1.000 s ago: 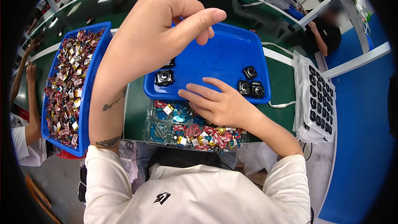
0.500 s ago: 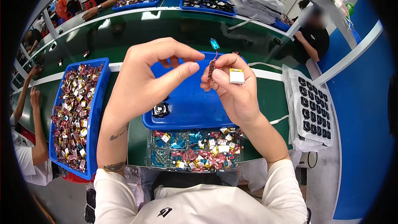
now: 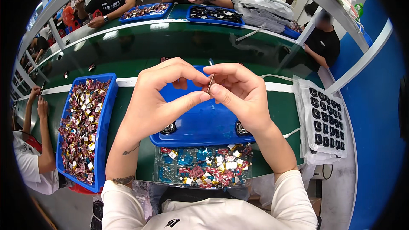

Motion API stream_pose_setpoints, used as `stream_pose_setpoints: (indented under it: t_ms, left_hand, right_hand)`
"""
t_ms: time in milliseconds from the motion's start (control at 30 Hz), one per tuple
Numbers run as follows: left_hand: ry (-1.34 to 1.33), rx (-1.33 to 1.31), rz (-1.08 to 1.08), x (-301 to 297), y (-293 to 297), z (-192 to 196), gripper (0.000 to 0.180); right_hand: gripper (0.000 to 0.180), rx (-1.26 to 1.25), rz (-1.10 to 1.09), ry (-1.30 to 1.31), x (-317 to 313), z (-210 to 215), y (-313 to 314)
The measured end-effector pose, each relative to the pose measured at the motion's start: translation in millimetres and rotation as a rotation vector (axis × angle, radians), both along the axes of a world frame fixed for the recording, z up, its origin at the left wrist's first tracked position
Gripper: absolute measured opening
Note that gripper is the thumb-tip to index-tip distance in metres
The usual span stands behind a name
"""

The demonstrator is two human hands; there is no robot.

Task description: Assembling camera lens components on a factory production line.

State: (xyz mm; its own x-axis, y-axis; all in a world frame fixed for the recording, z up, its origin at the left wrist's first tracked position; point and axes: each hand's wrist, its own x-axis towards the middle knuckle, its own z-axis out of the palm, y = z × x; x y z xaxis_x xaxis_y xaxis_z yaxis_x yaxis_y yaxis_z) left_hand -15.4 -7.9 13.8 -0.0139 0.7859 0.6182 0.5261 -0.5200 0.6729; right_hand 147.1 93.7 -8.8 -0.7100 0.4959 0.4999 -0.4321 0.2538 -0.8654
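Note:
Above the blue bin (image 3: 200, 123), I hold a small circuit board (image 3: 211, 83), turned almost edge-on. My left hand (image 3: 168, 89) pinches it between thumb and index finger from the left. From the right, thumb and fingers of my right hand (image 3: 243, 93) grip the same board. A small blue part (image 3: 211, 61) shows just above the fingertips. The white battery is hidden now. In the bin's near corners lie a black square housing (image 3: 169, 128) on the left and another black housing (image 3: 241, 127) on the right, both partly covered by my arms or hands.
A clear compartment tray (image 3: 159, 179) with red boards and white batteries lies nearest me. On the left stands a blue crate (image 3: 111, 98) heaped with similar parts. At right is a white tray (image 3: 309, 145) of black housings. Co-workers sit across the green table (image 3: 140, 47).
My left hand has come in to the right and closed on the board. The right hand has turned the board edge-on, and the battery has gone out of sight. The view has shifted slightly.

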Motion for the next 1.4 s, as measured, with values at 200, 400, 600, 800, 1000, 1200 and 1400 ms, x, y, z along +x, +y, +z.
stream_pose_setpoints:
  t_ms: [200, 400, 600, 800, 1000, 1200, 1400]
  left_hand:
    - [-0.017, -0.062, -0.014, 1.6, -1.3, 3.9, 0.019]
    - [-0.025, -0.05, -0.033, -7.4, -2.9, 0.7, 0.011]
    - [-0.058, -0.082, 0.101, 1.8, -2.4, 1.6, 0.005]
    - [-0.032, 0.026, 0.007, -1.6, -2.0, 1.3, 0.008]
    - [-0.021, -0.018, 0.127, 1.0, -1.5, 0.4, 0.007]
    - [-0.119, -0.077, -0.009, 3.4, 0.6, 3.1, 0.01]
    - [-0.346, -0.075, -0.044, -5.0, 1.7, -4.8, 0.013]
  right_hand:
    - [0.019, 0.168, -0.138, -0.069, 5.7, 3.2, 7.8]
    - [0.016, 0.07, 0.034, 0.01, 9.9, 7.4, 18.0]
    - [0.014, 0.014, 0.094, 0.005, 11.4, 6.0, 15.7]
    - [0.013, -0.043, 0.104, -0.028, 8.9, 9.3, 7.9]
    - [0.009, 0.349, -0.297, 0.025, 5.9, 5.2, 2.4]
    - [0.012, 0.349, -0.208, -0.02, 8.8, 4.9, -0.3]
    - [0.018, 0.29, -0.164, 0.006, 11.9, 10.2, 9.0]
